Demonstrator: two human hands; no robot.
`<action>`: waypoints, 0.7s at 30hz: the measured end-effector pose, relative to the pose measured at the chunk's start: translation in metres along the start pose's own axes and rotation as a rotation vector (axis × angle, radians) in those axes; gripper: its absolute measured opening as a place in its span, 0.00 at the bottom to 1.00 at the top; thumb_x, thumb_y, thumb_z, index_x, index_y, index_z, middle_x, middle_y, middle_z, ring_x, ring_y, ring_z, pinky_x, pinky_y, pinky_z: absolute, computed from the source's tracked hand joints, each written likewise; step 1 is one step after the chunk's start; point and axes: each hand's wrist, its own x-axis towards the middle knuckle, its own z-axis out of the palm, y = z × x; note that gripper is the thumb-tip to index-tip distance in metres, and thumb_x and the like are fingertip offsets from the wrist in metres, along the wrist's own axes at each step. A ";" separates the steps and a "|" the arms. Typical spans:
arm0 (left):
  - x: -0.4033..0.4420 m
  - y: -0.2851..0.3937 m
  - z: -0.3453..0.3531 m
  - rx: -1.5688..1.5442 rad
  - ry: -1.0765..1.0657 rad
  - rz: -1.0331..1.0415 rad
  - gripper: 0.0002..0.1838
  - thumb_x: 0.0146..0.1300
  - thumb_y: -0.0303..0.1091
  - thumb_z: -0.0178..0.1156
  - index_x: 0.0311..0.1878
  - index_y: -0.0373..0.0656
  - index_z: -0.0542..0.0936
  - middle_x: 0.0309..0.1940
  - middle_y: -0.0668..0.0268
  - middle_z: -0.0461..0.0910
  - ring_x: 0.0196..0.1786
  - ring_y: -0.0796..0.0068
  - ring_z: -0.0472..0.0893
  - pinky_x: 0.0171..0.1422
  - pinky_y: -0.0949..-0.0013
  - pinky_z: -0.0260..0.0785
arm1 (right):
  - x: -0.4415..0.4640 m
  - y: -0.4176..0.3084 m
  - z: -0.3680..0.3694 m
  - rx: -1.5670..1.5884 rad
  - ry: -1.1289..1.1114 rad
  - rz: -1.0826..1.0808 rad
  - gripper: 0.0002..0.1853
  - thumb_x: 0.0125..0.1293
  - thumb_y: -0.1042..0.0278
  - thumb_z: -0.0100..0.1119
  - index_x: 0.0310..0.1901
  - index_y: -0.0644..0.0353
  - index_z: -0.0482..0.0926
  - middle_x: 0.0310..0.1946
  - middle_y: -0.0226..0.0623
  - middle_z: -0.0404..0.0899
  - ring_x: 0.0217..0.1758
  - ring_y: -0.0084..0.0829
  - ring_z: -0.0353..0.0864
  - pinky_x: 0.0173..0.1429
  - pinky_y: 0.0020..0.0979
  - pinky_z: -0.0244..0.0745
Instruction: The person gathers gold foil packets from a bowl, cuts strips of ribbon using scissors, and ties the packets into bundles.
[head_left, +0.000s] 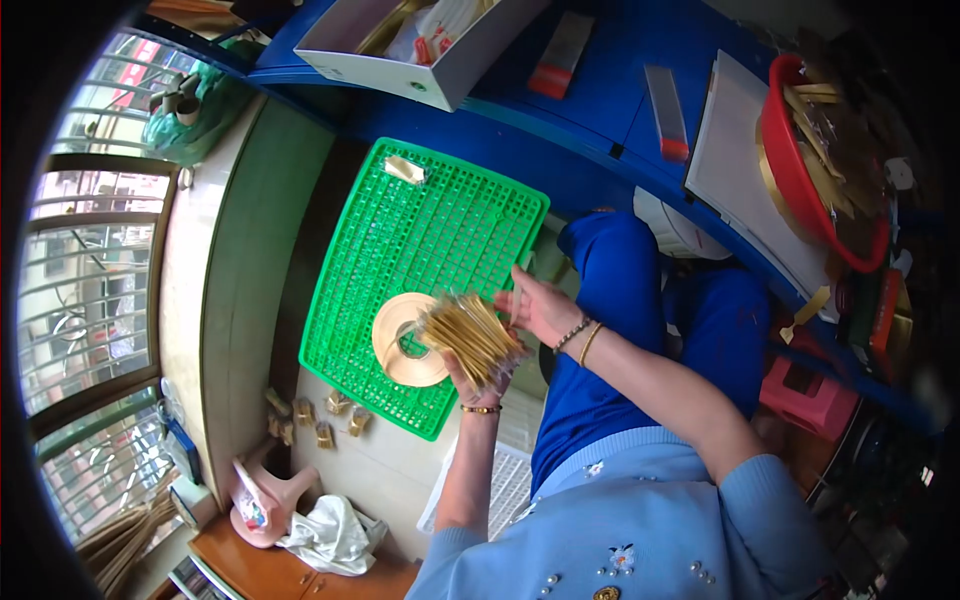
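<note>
A bundle of slim, gold-brown packets in clear plastic (pixel 468 335) rests in my left hand (pixel 472 378), whose fingers close around its lower side. Beside the bundle's upper right end is my right hand (pixel 538 308), with thumb and fingers apart; its fingertips are near or touching the packets. Behind the bundle, a wide beige roll of tape or ribbon (pixel 390 345) lies flat on an upturned green plastic crate (pixel 450 215). The bundle covers part of the roll's right side. Near the crate's far corner lies a small pale wrapped piece (pixel 405 170).
Several small tied bundles (pixel 325 432) lie on the floor left of the crate. A blue table (pixel 610 90) holds a white box (pixel 400 60) and a red basin (pixel 800 150) of packets. A pink stool (pixel 810 390) stands at right, a white basket (pixel 510 490) near my left arm.
</note>
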 end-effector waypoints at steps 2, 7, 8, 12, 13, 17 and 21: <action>-0.012 0.001 -0.001 -0.016 -0.021 -0.019 0.49 0.42 0.62 0.71 0.66 0.49 0.65 0.60 0.51 0.68 0.56 0.51 0.72 0.61 0.46 0.67 | 0.004 -0.019 -0.006 0.066 -0.101 -0.141 0.15 0.67 0.52 0.57 0.43 0.55 0.76 0.31 0.32 0.80 0.38 0.27 0.81 0.43 0.32 0.74; -0.022 0.013 -0.005 -0.004 0.027 0.053 0.47 0.46 0.57 0.72 0.67 0.49 0.65 0.60 0.59 0.71 0.61 0.47 0.69 0.62 0.44 0.68 | -0.036 -0.100 -0.009 0.087 -0.082 -0.425 0.10 0.71 0.62 0.51 0.41 0.59 0.78 0.23 0.26 0.74 0.22 0.19 0.72 0.29 0.25 0.71; -0.023 0.016 -0.012 0.059 0.026 0.056 0.47 0.47 0.58 0.70 0.68 0.49 0.63 0.61 0.57 0.70 0.62 0.47 0.69 0.62 0.44 0.68 | -0.044 -0.112 -0.011 0.050 -0.056 -0.481 0.10 0.70 0.62 0.52 0.41 0.60 0.77 0.21 0.25 0.71 0.19 0.17 0.66 0.27 0.22 0.65; -0.050 0.034 -0.039 0.243 0.032 -0.036 0.45 0.56 0.55 0.64 0.72 0.47 0.56 0.66 0.59 0.65 0.68 0.43 0.62 0.62 0.44 0.68 | -0.061 -0.148 -0.027 -0.282 0.046 -0.651 0.09 0.69 0.63 0.54 0.38 0.60 0.79 0.20 0.22 0.68 0.19 0.13 0.63 0.24 0.20 0.57; -0.065 0.038 -0.039 0.289 0.039 -0.095 0.47 0.55 0.54 0.66 0.72 0.47 0.55 0.66 0.60 0.64 0.68 0.42 0.62 0.63 0.44 0.68 | -0.063 -0.151 -0.029 -0.495 0.119 -0.696 0.09 0.69 0.63 0.54 0.38 0.60 0.79 0.19 0.22 0.68 0.19 0.12 0.63 0.24 0.19 0.56; -0.095 0.047 0.046 0.469 -0.107 -0.111 0.57 0.42 0.54 0.75 0.73 0.50 0.54 0.68 0.64 0.63 0.69 0.45 0.61 0.65 0.46 0.67 | -0.067 -0.131 -0.048 -1.171 0.055 -0.730 0.09 0.64 0.65 0.58 0.32 0.61 0.81 0.18 0.25 0.75 0.22 0.13 0.71 0.26 0.22 0.63; -0.062 0.051 0.107 0.514 -0.385 -0.004 0.56 0.41 0.56 0.74 0.71 0.48 0.57 0.67 0.59 0.63 0.69 0.51 0.62 0.69 0.48 0.62 | -0.109 -0.101 -0.023 -1.549 -0.296 -0.622 0.08 0.59 0.65 0.60 0.36 0.59 0.83 0.19 0.38 0.79 0.21 0.23 0.77 0.28 0.28 0.69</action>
